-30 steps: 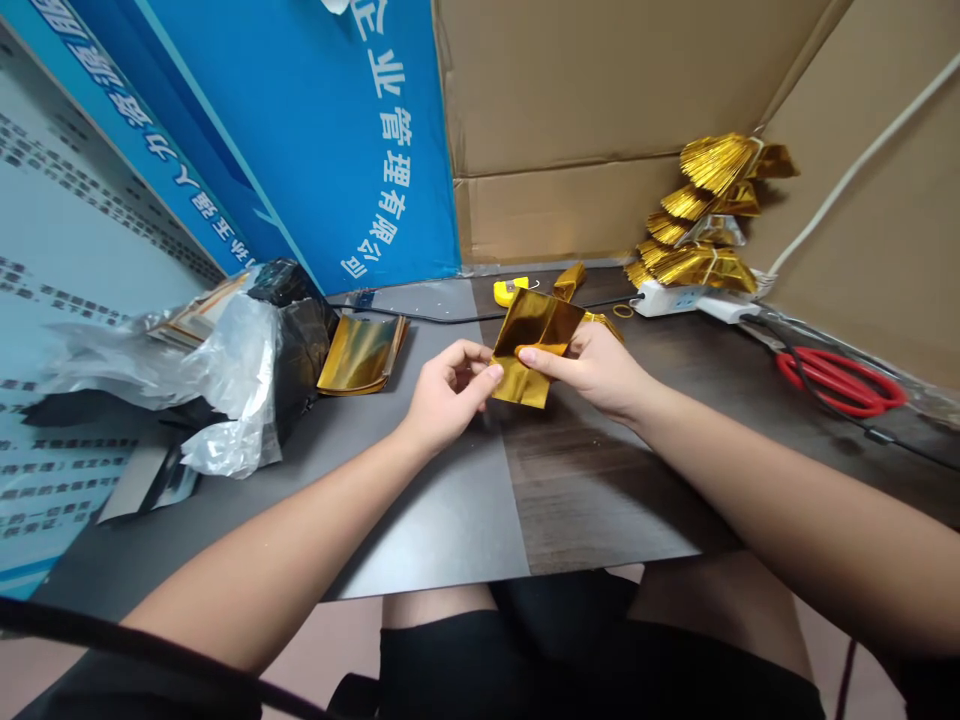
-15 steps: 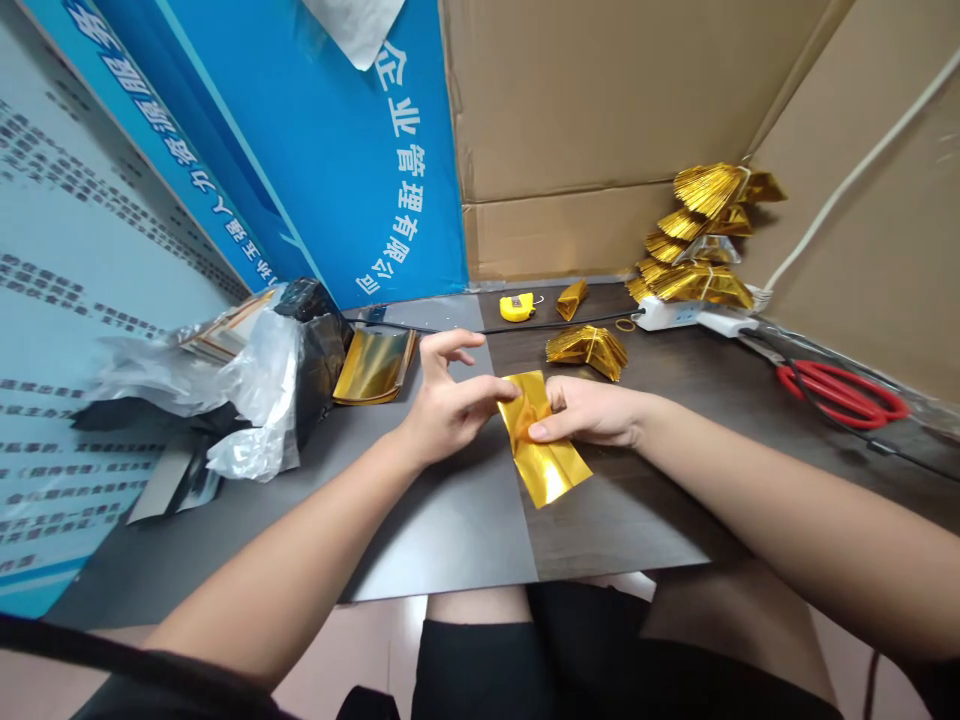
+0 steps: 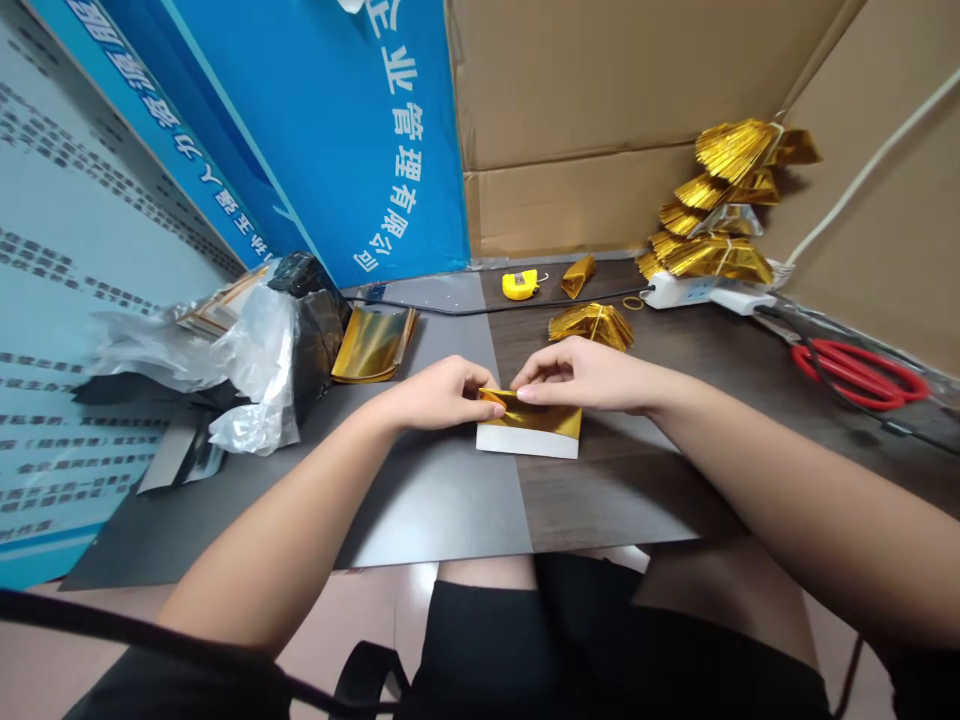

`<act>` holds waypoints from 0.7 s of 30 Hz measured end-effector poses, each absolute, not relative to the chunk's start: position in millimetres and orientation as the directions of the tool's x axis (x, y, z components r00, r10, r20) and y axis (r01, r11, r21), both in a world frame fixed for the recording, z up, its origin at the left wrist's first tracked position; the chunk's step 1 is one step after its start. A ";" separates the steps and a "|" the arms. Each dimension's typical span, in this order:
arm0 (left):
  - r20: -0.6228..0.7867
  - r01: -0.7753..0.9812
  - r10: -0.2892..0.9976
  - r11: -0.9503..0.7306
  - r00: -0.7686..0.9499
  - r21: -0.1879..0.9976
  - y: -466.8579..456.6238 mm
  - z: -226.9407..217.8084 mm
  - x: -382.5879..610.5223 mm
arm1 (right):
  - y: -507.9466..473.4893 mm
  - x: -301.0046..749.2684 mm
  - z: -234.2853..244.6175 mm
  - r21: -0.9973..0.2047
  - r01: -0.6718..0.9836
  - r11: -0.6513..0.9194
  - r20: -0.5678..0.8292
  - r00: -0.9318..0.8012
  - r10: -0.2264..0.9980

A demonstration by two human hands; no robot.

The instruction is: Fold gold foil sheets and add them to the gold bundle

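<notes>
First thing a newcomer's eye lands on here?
The shiny gold foil sheet pinched between the left hand and right hand, at centre. Behind and to the right, a heap of gold foil bundles leans on cardboard. Red scissors lie at far right.

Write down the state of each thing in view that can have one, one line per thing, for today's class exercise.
left hand: pinching the foil's left edge
right hand: pinching the foil's top edge
gold foil sheet: lying flat, white strip along near edge
red scissors: closed
gold foil bundle: tied, lying on the table
plastic bag: crumpled
power strip: plug inserted
</notes>
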State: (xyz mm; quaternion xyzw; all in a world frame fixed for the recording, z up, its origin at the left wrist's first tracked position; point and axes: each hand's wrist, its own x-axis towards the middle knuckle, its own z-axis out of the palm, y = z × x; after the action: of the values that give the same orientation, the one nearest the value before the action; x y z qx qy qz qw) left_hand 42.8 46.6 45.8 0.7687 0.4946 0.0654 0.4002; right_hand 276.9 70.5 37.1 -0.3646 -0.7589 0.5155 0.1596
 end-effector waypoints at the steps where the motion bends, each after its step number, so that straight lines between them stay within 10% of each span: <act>1: -0.303 0.733 0.811 -0.210 0.500 0.647 46.6 43.9 44.2 | 70.0 275.6 35.5 -0.867 0.436 0.241 -0.154 -0.695 0.703; 11: -0.225 0.727 0.827 -0.283 0.516 0.626 51.2 38.5 44.9 | 74.4 270.3 22.2 -0.775 0.561 0.291 -0.217 -0.669 0.711; 21: -0.109 0.762 0.835 -0.430 0.540 0.484 53.5 25.8 46.7 | 65.0 267.3 17.5 -0.592 0.538 0.600 0.085 -0.698 0.711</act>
State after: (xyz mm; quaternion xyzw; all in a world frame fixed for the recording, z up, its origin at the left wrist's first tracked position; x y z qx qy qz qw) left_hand 46.7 53.5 25.8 0.8424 0.4738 0.0738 0.2458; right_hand 267.3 65.0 17.5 -0.3546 -0.8803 0.2726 0.1582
